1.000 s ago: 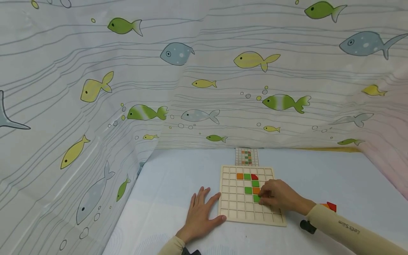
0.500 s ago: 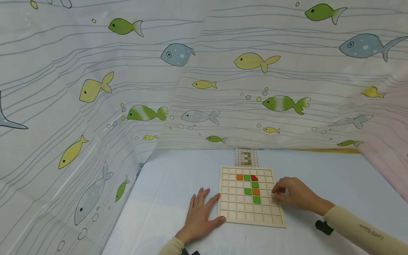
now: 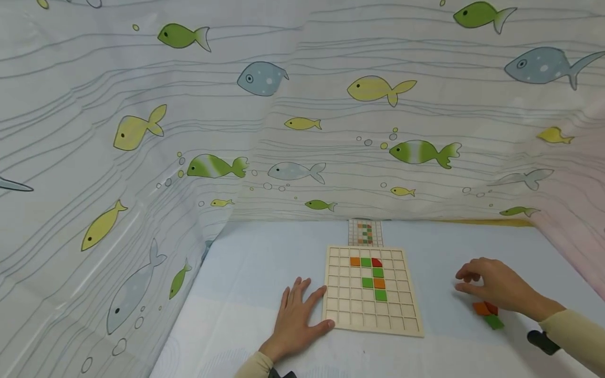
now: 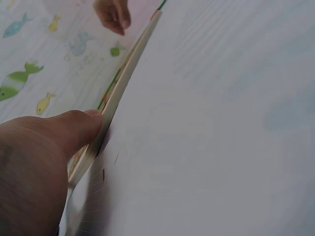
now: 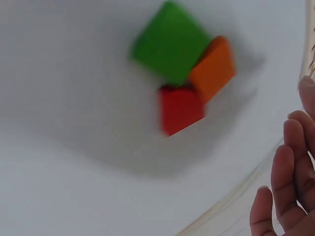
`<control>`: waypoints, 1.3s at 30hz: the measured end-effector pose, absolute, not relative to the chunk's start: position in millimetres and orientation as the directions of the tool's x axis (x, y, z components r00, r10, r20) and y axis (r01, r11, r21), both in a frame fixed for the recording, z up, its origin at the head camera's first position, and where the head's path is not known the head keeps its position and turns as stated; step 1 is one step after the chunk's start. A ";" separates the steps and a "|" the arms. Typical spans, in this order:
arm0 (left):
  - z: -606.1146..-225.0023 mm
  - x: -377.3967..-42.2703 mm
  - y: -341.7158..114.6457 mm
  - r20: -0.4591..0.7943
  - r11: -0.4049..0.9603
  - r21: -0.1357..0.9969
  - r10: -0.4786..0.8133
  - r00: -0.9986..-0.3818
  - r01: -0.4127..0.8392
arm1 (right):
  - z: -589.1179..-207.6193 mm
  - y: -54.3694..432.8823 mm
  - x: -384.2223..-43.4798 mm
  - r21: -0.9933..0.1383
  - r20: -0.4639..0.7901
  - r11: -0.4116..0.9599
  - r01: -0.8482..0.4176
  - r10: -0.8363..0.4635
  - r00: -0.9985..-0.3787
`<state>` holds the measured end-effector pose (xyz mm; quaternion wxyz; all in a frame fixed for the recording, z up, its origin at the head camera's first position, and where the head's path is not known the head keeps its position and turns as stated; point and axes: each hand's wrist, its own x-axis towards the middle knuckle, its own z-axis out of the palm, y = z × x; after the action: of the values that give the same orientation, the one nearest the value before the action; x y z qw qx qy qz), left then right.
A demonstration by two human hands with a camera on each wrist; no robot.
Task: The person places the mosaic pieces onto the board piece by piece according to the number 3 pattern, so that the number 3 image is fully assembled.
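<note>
My left hand [image 3: 296, 320] lies with spread fingers at the left edge of a square wooden grid board [image 3: 347, 308], thumb and forefinger touching its side. In the left wrist view the thumb [image 4: 74, 128] presses on the board's edge [image 4: 123, 83]. Several orange, green and red tiles sit in the board's upper and middle cells, forming a hooked shape. My right hand [image 3: 496, 286] hovers over the table right of the board, fingers loosely bent and holding nothing. Just below it lie three loose tiles: green [image 5: 171, 44], orange [image 5: 214, 71] and red [image 5: 181, 110].
Behind the board lies a small card [image 3: 365, 233] printed with a grid and a coloured tile pattern. A pale cloth [image 3: 255, 262] covers the table. Fish-printed sheeting [image 3: 293, 147] hangs along the back and sides.
My right hand has left the board's lower middle, near the bottom green tile, and moved right to above the loose tiles. My left hand has stayed at the board's edge.
</note>
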<state>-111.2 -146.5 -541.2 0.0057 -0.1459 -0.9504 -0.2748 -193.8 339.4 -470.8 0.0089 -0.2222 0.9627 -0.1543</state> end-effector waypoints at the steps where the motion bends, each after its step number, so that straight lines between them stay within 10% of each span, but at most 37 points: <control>1: -541.1 -111.2 -146.5 0.094 0.807 0.518 0.274 -0.957 0.282 | -471.0 345.1 -192.7 -0.295 0.038 0.861 -0.415 -0.423 -0.905; 39: -540.7 -110.6 -146.0 0.101 0.808 0.514 0.276 -0.956 0.287 | -494.3 404.4 -167.8 -0.458 -0.155 0.825 -0.331 -0.440 -0.884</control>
<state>-110.6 -146.0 -540.7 0.0108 -0.1480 -0.9508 -0.2721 -167.8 404.4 -494.3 0.1280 -0.2037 0.9467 -0.2145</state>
